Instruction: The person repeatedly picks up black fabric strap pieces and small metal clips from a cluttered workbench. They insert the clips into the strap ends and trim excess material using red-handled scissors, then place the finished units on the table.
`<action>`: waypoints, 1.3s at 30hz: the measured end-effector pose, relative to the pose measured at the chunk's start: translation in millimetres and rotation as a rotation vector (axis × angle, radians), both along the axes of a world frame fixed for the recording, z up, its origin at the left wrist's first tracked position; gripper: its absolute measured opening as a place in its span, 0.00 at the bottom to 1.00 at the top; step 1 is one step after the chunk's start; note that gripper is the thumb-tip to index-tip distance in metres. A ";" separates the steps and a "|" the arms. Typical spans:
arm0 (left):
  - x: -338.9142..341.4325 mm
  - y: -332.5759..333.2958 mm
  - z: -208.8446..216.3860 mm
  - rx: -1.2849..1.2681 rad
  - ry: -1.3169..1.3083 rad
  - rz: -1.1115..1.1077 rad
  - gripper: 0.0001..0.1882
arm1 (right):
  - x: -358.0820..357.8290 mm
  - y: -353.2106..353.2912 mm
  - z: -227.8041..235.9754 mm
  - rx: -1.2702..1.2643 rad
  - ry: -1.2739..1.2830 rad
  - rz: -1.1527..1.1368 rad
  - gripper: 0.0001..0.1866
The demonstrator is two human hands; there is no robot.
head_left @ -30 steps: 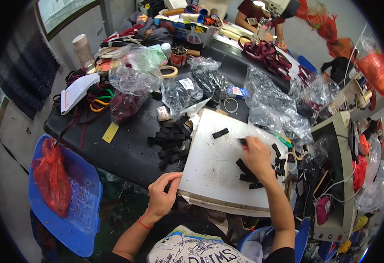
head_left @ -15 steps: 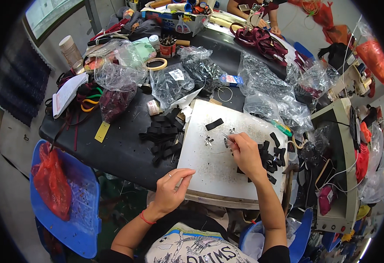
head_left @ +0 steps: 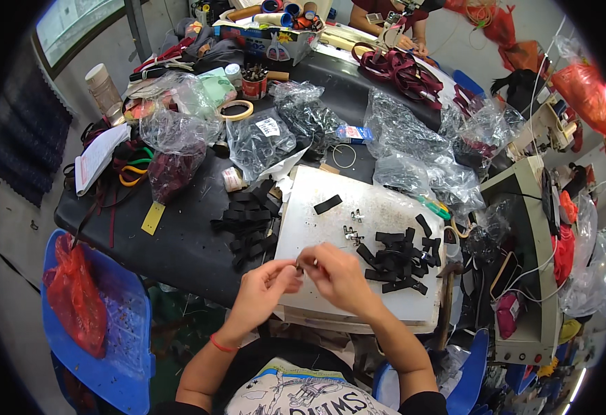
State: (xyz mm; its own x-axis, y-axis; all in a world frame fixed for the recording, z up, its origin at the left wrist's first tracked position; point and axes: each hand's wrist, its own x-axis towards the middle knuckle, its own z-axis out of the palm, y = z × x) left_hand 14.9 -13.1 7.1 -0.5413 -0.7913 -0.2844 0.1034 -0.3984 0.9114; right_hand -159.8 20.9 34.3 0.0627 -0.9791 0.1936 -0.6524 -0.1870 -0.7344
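Note:
My left hand [head_left: 264, 289] and my right hand [head_left: 341, 278] meet over the near left edge of the white board [head_left: 317, 242]. Both are closed in a pinch, fingertips close together around something small and dark that I cannot make out. Beyond them on the board lie small shiny metal pieces [head_left: 352, 235]. A single black strap piece [head_left: 328, 204] rests farther back. To the right, a heap of short black strap pieces [head_left: 394, 257] covers part of the board. More black straps [head_left: 244, 220] are piled on the dark table left of the board.
Clear plastic bags [head_left: 407, 131] crowd the back of the table. A roll of tape [head_left: 235, 110] and a red can of tools [head_left: 254, 84] stand at the back left. Green-handled snips [head_left: 436, 207] lie at the board's far right. A blue chair [head_left: 126, 325] holds a red bag. Another person [head_left: 386, 28] works beyond.
My right hand has moved left and nearer, away from the metal pieces, to meet my left hand. My left hand has shifted slightly, its fingertips now against the right's. The view has shifted a little.

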 end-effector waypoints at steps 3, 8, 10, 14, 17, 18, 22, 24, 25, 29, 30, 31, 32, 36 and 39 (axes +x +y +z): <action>4.2 -7.0 10.2 0.125 0.112 -0.168 0.10 | 7.6 14.4 4.3 -0.060 -0.088 0.014 0.12; 4.0 4.7 7.9 0.035 0.061 -0.171 0.10 | 11.1 27.6 -2.9 0.100 -0.251 -0.057 0.10; -0.2 9.3 4.2 0.021 0.004 -0.138 0.09 | 9.5 31.1 -12.4 0.086 -0.250 -0.076 0.11; 2.3 7.4 5.3 0.066 -0.026 -0.157 0.08 | 0.0 33.4 -5.3 -0.051 -0.122 0.080 0.18; 6.0 7.0 4.7 0.070 -0.065 -0.165 0.07 | -2.0 33.9 7.1 -0.088 0.109 0.220 0.25; 7.4 8.8 2.6 0.023 -0.082 -0.153 0.07 | 0.1 33.5 9.3 -0.106 0.173 0.238 0.26; 12.3 7.4 5.2 -0.030 -0.104 -0.167 0.07 | 2.6 35.8 3.6 -0.164 0.228 0.269 0.27; 15.2 6.7 6.7 0.024 -0.084 -0.187 0.07 | 1.6 35.1 -0.2 -0.166 0.204 0.319 0.28; 16.1 7.1 7.1 0.050 -0.070 -0.198 0.07 | 0.7 35.2 -2.6 -0.179 0.162 0.325 0.27; 15.6 5.1 7.9 0.035 -0.058 -0.208 0.07 | 1.0 35.6 -13.2 -0.216 0.079 0.305 0.27; 15.8 4.3 8.2 0.040 -0.052 -0.212 0.07 | 1.6 35.7 -14.2 -0.221 0.079 0.288 0.27; 16.6 4.4 8.7 0.046 -0.048 -0.215 0.07 | 2.5 34.9 -14.4 -0.236 0.075 0.274 0.28; 17.1 4.4 9.3 0.051 -0.043 -0.218 0.08 | 3.5 33.7 -14.5 -0.250 0.071 0.259 0.28; 15.1 0.7 9.2 0.167 0.074 -0.217 0.11 | 14.5 33.8 -3.1 -0.291 0.129 0.160 0.30; 11.8 -17.6 -0.7 -0.132 -0.115 -0.249 0.13 | 8.3 33.5 -16.4 -0.269 0.190 0.034 0.28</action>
State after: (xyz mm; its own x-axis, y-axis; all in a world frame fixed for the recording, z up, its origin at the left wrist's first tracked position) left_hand 26.7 -30.7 6.4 -0.6934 -0.6725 -0.2586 -0.0892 -0.2761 0.9570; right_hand -151.5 54.5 17.9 0.1541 -0.8911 0.4268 -0.7633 -0.3817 -0.5212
